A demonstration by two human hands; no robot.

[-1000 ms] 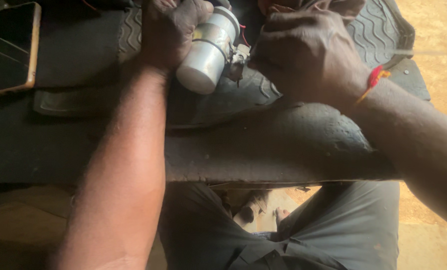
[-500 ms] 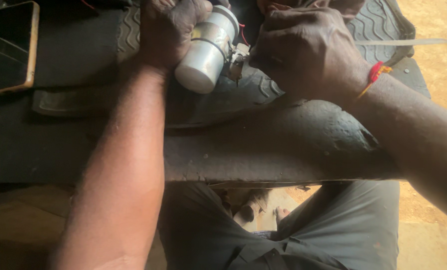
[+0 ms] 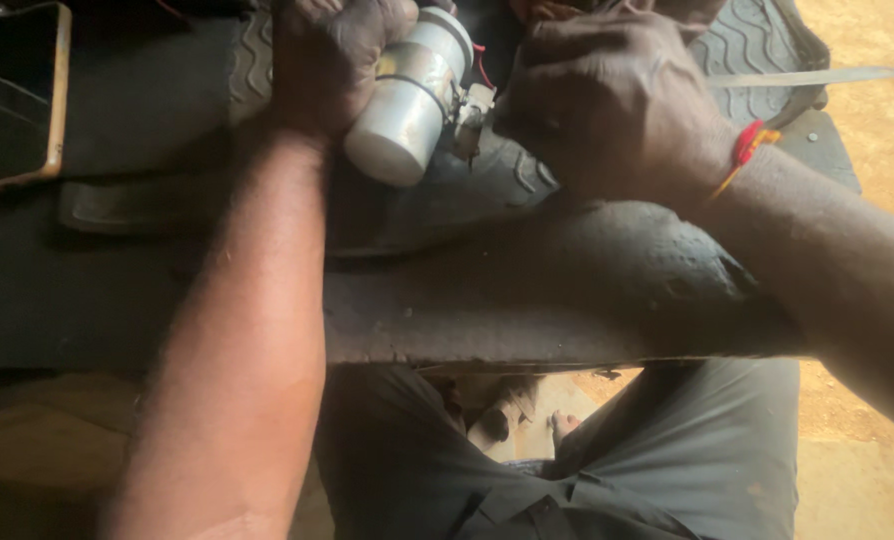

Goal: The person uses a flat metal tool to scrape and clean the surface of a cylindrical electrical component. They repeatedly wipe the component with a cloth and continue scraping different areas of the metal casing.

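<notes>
My left hand (image 3: 332,60) is wrapped around a silver metal cylinder (image 3: 407,100), a small motor-like part, holding it tilted over a black rubber mat (image 3: 437,215). My right hand (image 3: 607,100) is closed as a fist right beside the cylinder's side fitting (image 3: 472,105), where red wires (image 3: 482,65) show. What my right hand grips is hidden inside the fingers. A red thread band (image 3: 749,148) circles my right wrist.
A phone with a tan case (image 3: 12,95) lies at the far left on the dark bench (image 3: 567,300). A thin metal blade (image 3: 807,76) lies at the upper right on the ribbed mat. My grey trousers (image 3: 687,460) and sandy ground (image 3: 867,390) show below.
Both hands stay in nearly the same place. The cylinder has tilted very slightly, and the metal blade at the right has come a bit more into view.
</notes>
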